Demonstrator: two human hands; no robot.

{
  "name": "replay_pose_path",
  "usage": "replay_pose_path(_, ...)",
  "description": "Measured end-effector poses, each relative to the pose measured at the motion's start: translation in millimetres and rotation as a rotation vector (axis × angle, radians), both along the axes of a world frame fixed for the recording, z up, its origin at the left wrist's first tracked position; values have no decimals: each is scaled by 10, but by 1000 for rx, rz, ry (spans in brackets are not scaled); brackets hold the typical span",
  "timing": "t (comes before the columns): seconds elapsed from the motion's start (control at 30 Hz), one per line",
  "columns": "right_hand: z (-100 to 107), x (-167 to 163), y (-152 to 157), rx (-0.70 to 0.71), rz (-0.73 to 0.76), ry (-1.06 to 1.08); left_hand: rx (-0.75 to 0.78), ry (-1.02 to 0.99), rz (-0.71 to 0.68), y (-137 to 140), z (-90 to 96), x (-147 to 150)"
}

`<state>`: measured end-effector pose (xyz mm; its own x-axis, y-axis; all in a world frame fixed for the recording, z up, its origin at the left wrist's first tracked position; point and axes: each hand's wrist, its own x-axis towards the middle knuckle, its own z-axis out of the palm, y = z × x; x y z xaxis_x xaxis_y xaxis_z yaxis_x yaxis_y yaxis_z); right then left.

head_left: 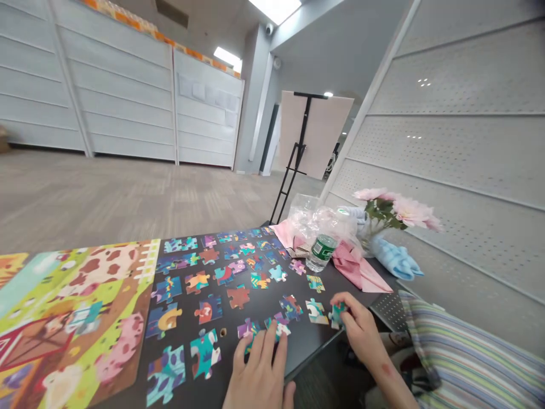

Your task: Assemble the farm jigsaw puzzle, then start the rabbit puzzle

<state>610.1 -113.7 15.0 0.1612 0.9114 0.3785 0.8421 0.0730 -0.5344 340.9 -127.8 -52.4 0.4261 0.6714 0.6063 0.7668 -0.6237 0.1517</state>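
Our right hand (355, 324) has its thumb and forefinger closed on a teal jigsaw piece (336, 318) at the near edge of the worktop (300, 347), just beside a teal-and-white jigsaw piece (317, 312). We cannot tell whether the pinched one is lifted or only resting there.

To handle it well, we should grip by the flat body rather than the tabs, keep the picture side up, and lift rather than drag, since sliding could bump its neighbour. So close to the edge, a loose pinch might drop it to the floor, so we would draw it inward first. Light pressure should be enough for such a thin piece.

Our left hand (258, 369) lies palm down, its fingers slightly apart and stretched forward, the tips over a purple-and-teal jigsaw piece (247, 328) and a white-and-purple jigsaw piece (281, 324), partly hiding both. It pinches nothing. The right forearm slants in from the lower right, wrist beyond the edge, fingers bent inward toward the pieces.
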Motion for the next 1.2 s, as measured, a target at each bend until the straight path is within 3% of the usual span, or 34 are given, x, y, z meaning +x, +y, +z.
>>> replay_pose_path(0.13,59,-216,-98,-90,145,-58,3,30,-55,11,72,-42)
replay_pose_path(0.4,-35,-292,61,-146,94,-176,65,69,-3,46,48,-57)
replay_pose_path(0.57,13,-231,195,-164,138,-139,19,44,39,18,30,11)
replay_pose_path(0.87,32,234,422,-228,-40,-230,76,59,-1,48,9,-10)
replay_pose_path(1.03,19,261,293,-248,-63,-258,100,9,-34,77,-55,-12)
replay_pose_path(1.2,73,155,209,-133,-47,-200,74,-4,-4,79,-100,29)
